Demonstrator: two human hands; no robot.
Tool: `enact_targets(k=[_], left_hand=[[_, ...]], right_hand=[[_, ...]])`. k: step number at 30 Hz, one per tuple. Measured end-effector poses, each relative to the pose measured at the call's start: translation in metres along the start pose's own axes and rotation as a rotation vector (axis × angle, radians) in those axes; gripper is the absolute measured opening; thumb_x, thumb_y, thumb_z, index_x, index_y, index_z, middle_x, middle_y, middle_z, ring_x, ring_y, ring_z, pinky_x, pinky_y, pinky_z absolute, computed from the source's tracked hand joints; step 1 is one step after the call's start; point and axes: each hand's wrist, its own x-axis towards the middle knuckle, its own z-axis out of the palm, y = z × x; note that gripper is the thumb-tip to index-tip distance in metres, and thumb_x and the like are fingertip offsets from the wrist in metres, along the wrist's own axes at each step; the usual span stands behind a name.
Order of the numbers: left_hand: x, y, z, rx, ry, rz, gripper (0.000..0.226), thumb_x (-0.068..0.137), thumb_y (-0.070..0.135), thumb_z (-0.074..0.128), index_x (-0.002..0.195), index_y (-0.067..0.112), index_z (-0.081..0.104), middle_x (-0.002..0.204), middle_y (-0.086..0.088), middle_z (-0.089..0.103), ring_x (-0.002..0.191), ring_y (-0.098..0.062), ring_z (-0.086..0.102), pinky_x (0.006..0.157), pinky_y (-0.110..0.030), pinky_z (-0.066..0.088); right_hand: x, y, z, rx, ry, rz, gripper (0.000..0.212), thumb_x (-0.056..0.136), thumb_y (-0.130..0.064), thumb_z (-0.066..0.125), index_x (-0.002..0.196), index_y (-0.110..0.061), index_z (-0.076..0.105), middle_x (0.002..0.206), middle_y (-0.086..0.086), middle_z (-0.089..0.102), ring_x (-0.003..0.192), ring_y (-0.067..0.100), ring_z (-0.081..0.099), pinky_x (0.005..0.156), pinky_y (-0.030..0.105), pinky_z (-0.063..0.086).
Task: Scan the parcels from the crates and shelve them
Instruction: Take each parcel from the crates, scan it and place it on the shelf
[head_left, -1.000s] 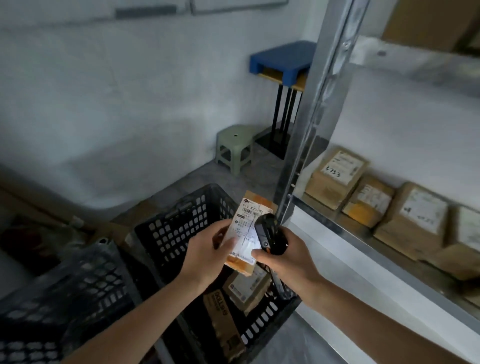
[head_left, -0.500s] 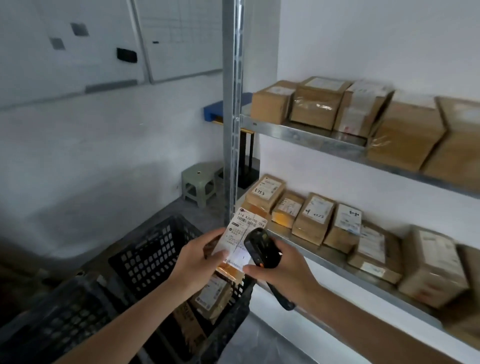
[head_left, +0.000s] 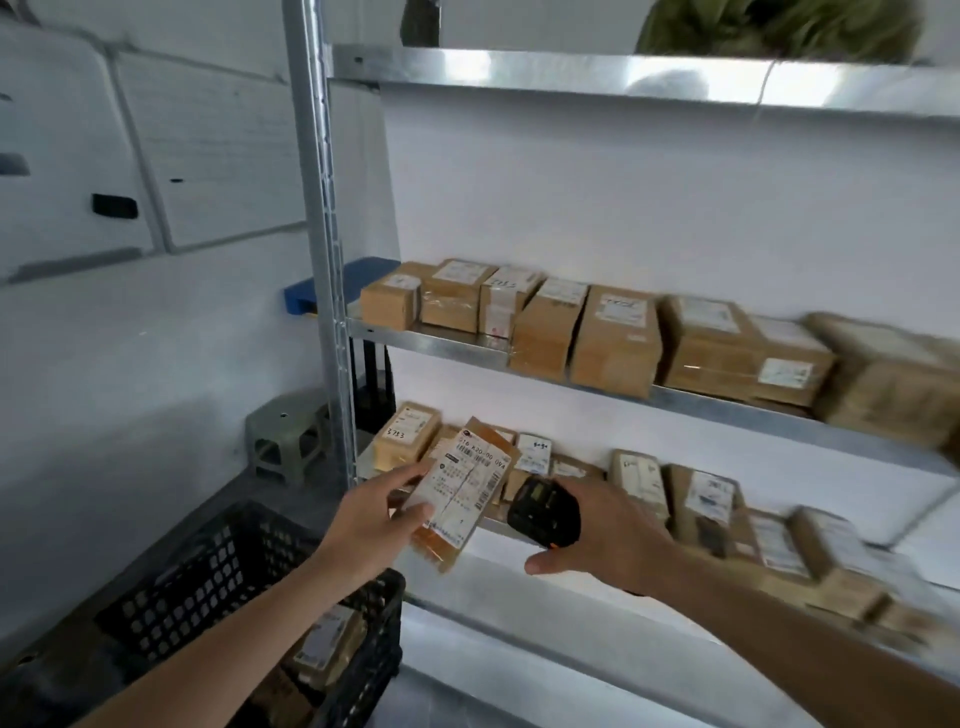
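Left hand (head_left: 371, 525) around labelled parcel (head_left: 460, 491); right hand (head_left: 597, 530) around scanner (head_left: 543, 512)

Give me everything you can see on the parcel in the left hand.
The parcel is a small, flat brown package, most of its face covered by a white shipping label with barcodes and printed digits. The left hand grips its lower left edge, holding it tilted, top leaning right, in front of the lower shelf. The scanner in the right hand sits just beside it.

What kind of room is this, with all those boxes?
Probably a parcel sorting or storage room: metal shelves lined with labelled cardboard parcels, a black crate holding more, and a handheld scanner in the right hand.
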Motion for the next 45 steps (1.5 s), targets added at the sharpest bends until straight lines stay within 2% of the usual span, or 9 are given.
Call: enact_targets(k=[3, 7, 12, 17, 26, 31, 38, 42, 45], left_hand=[[-0.005, 0.036, 0.015, 0.045, -0.021, 0.052, 0.053, 0.093, 0.021, 0.07, 0.142, 0.033, 0.052, 0.128, 0.01, 0.064, 0.106, -0.007, 0.067, 0.078, -0.021, 0.061], [-0.009, 0.089, 0.043, 0.09, -0.026, 0.144, 0.049, 0.095, 0.019, 0.068, 0.14, 0.031, 0.054, 0.124, 0.011, 0.062, 0.1, -0.005, 0.061, 0.062, -0.005, 0.05], [-0.01, 0.146, 0.085, 0.103, -0.07, 0.233, 0.042, 0.094, 0.023, 0.069, 0.134, 0.031, 0.062, 0.125, 0.01, 0.068, 0.102, -0.008, 0.067, 0.067, -0.016, 0.059], [-0.013, 0.195, 0.124, 0.132, -0.043, 0.274, 0.039, 0.093, 0.025, 0.069, 0.131, 0.033, 0.063, 0.127, 0.013, 0.067, 0.107, -0.008, 0.065, 0.078, -0.02, 0.058], [-0.024, 0.241, 0.175, 0.058, -0.107, 0.306, 0.036, 0.094, 0.016, 0.067, 0.127, 0.03, 0.064, 0.117, 0.012, 0.067, 0.094, -0.011, 0.066, 0.057, -0.007, 0.051], [-0.027, 0.255, 0.188, 0.06, -0.117, 0.334, 0.035, 0.094, 0.02, 0.068, 0.119, 0.042, 0.06, 0.112, 0.02, 0.064, 0.099, -0.009, 0.066, 0.059, -0.007, 0.05], [-0.028, 0.266, 0.211, 0.042, -0.128, 0.332, 0.035, 0.093, 0.017, 0.069, 0.126, 0.029, 0.065, 0.116, 0.012, 0.065, 0.101, -0.017, 0.067, 0.062, -0.009, 0.054], [-0.034, 0.274, 0.238, -0.002, -0.162, 0.324, 0.034, 0.094, 0.017, 0.068, 0.127, 0.027, 0.065, 0.12, 0.01, 0.068, 0.1, -0.017, 0.068, 0.063, -0.014, 0.058], [-0.041, 0.284, 0.266, -0.071, -0.196, 0.293, 0.038, 0.094, 0.022, 0.069, 0.131, 0.027, 0.063, 0.125, 0.007, 0.068, 0.102, -0.018, 0.069, 0.064, -0.022, 0.061]], right_hand=[[-0.033, 0.015, -0.038, -0.106, 0.016, 0.041, 0.082, 0.058, -0.082, 0.078, 0.125, -0.039, 0.057, 0.117, -0.018, 0.066, 0.109, 0.012, 0.063, 0.087, 0.036, 0.054], [-0.074, 0.035, -0.084, -0.239, 0.05, 0.114, 0.074, 0.066, -0.08, 0.075, 0.123, -0.038, 0.056, 0.116, -0.011, 0.064, 0.109, 0.016, 0.061, 0.083, 0.036, 0.05], [-0.125, 0.065, -0.135, -0.3, 0.094, 0.218, 0.068, 0.071, -0.079, 0.073, 0.121, -0.036, 0.055, 0.11, -0.011, 0.061, 0.097, 0.013, 0.058, 0.075, 0.033, 0.046], [-0.17, 0.103, -0.172, -0.369, 0.103, 0.308, 0.07, 0.071, -0.081, 0.071, 0.12, -0.033, 0.057, 0.11, -0.01, 0.061, 0.102, 0.016, 0.061, 0.08, 0.035, 0.048], [-0.215, 0.15, -0.201, -0.407, 0.105, 0.359, 0.073, 0.066, -0.083, 0.073, 0.118, -0.034, 0.057, 0.102, -0.013, 0.06, 0.093, 0.012, 0.056, 0.075, 0.031, 0.043], [-0.225, 0.164, -0.21, -0.382, 0.095, 0.382, 0.074, 0.065, -0.084, 0.073, 0.117, -0.035, 0.057, 0.102, -0.013, 0.06, 0.095, 0.012, 0.056, 0.078, 0.031, 0.043], [-0.237, 0.181, -0.216, -0.342, 0.092, 0.41, 0.071, 0.067, -0.078, 0.077, 0.119, -0.034, 0.057, 0.109, -0.011, 0.065, 0.097, 0.013, 0.057, 0.081, 0.032, 0.041], [-0.244, 0.197, -0.21, -0.18, 0.137, 0.402, 0.075, 0.064, -0.076, 0.081, 0.12, -0.033, 0.056, 0.108, -0.012, 0.066, 0.097, 0.01, 0.06, 0.08, 0.029, 0.045], [-0.254, 0.209, -0.208, 0.037, 0.206, 0.351, 0.07, 0.068, -0.062, 0.087, 0.123, -0.033, 0.056, 0.113, -0.011, 0.066, 0.1, 0.012, 0.062, 0.088, 0.03, 0.053]])
